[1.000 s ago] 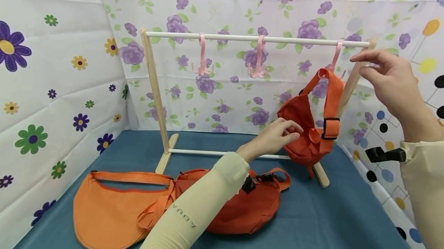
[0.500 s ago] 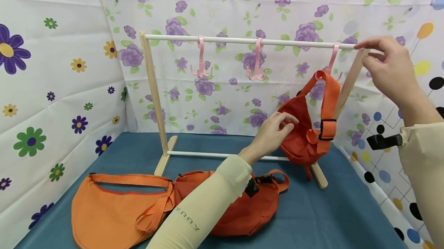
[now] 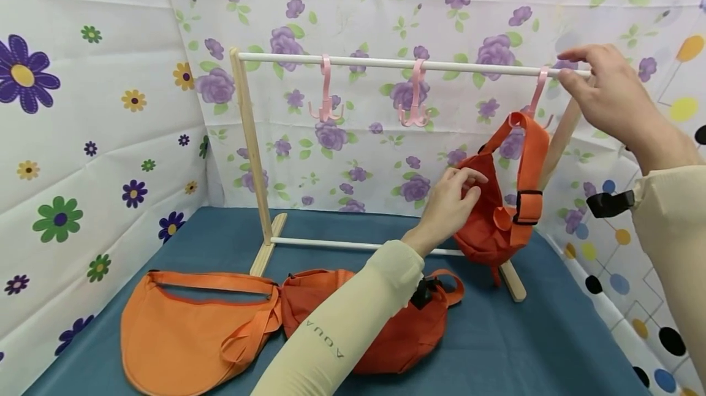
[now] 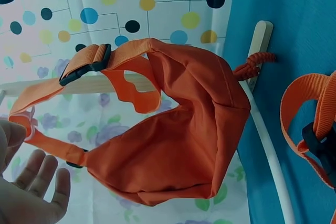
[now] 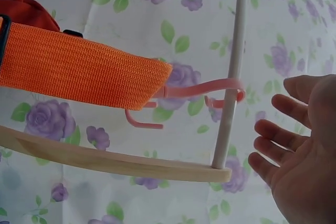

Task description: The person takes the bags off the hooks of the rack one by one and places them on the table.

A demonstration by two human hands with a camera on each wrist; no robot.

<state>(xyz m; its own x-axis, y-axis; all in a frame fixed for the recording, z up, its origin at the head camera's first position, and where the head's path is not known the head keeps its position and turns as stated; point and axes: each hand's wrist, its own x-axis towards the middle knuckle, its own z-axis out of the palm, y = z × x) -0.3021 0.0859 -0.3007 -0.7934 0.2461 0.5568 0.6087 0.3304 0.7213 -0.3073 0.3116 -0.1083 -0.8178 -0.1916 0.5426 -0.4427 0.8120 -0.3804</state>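
A red-orange waist bag (image 3: 481, 230) hangs by its orange strap (image 3: 534, 157) from the right-hand pink hook (image 3: 539, 92) on the white rail (image 3: 375, 62). My left hand (image 3: 449, 203) is beside the bag, overlapping its left side in the head view, with loosely bent fingers and nothing in them. In the left wrist view that same bag (image 4: 178, 129) lies beyond the fingertips. Up at the rail's right end is my right hand (image 3: 614, 92), its thumb and fingers apart around nothing. The right wrist view shows the right hand (image 5: 299, 140) beside the rail, apart from it.
Two more pink hooks, one at the left (image 3: 326, 92) and one at the middle (image 3: 415, 95), hang on the rail. On the blue cloth lie an orange bag (image 3: 176, 338) and another red-orange bag (image 3: 410, 341). The rack's wooden post (image 3: 252, 151) stands at left.
My right hand has risen slightly to the rail's right end. My left hand has shifted a little up and right along the hanging bag. The bag stays on its hook.
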